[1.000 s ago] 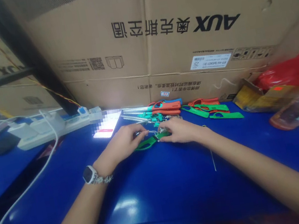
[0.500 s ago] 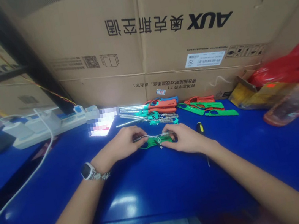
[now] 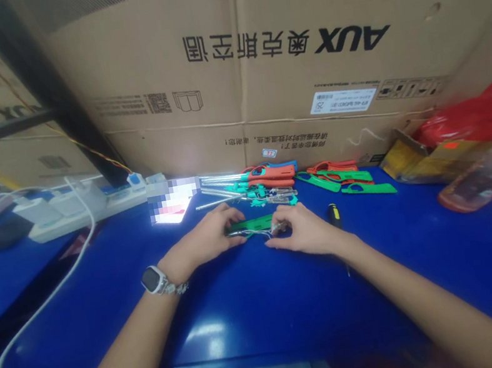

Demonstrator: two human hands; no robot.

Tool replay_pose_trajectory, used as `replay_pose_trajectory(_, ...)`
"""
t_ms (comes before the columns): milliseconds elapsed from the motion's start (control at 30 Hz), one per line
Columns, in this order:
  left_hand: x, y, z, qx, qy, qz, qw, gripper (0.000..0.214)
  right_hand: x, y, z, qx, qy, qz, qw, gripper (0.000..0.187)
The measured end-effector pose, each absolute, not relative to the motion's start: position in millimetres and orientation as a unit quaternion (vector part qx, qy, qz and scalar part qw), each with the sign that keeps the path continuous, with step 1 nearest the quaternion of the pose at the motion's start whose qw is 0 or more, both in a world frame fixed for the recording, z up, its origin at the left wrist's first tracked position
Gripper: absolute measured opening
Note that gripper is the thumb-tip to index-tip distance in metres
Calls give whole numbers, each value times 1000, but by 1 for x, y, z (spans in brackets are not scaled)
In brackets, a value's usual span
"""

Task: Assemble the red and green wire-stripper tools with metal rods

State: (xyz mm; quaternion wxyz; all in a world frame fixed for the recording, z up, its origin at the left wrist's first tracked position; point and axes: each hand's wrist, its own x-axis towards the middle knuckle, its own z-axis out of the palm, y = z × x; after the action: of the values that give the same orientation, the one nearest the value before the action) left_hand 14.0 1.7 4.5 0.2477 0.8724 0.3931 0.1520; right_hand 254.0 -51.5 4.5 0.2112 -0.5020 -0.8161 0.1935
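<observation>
My left hand (image 3: 212,237) pinches the left end of a green lighter casing (image 3: 253,224) and a thin metal piece beside it. My right hand (image 3: 304,227) closes its fingertips on a small clear lighter part (image 3: 277,228) at the casing's right end. Thin white wires (image 3: 259,232) run between the two hands, along the casing's near side. Fingers hide both ends of the casing. Behind the hands lie long-necked lighters (image 3: 270,172) with orange handles, and teal and clear lighter innards (image 3: 257,193).
Loose green and orange casings (image 3: 368,189) lie back right. A yellow-and-black screwdriver (image 3: 335,216) lies beside my right wrist. A lit phone (image 3: 180,202) and white power strip (image 3: 111,204) stand left. A cardboard box (image 3: 403,159), red bag (image 3: 466,113) and orange-tinted container (image 3: 488,179) sit right.
The green casing has turned or shifted, so it now shows behind the wires and metal piece instead of beneath them. Both hands stay close together; the whole view has shifted slightly.
</observation>
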Motion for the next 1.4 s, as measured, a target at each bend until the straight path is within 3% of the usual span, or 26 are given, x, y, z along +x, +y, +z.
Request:
replay_pose_trajectory(267,13,3,5,881,384,145,235,33,261,-47,2,-466,-846,167,199,7)
replay_pose_trajectory(467,14,0,6,887,367,148,239,30,258,-38,7,-429,-851,168,252,4)
replay_pose_trajectory(733,14,-2,8,888,361,139,247,30,247,-18,11,-403,-867,214,202,8)
replay_pose_trajectory(900,17,-3,5,892,346,160,244,42,247,-19,7,-397,-857,252,211,13)
replay_pose_trajectory(1067,23,-7,2,900,333,157,232,28,251,-25,4,-401,-845,275,225,16)
replay_pose_trajectory(1233,27,-8,0,904,332,164,213,33,255,-28,3,-389,-848,277,229,20)
replay_pose_trajectory(1400,29,-7,-3,907,333,167,194,21,257,-28,-2,-369,-855,269,247,24)
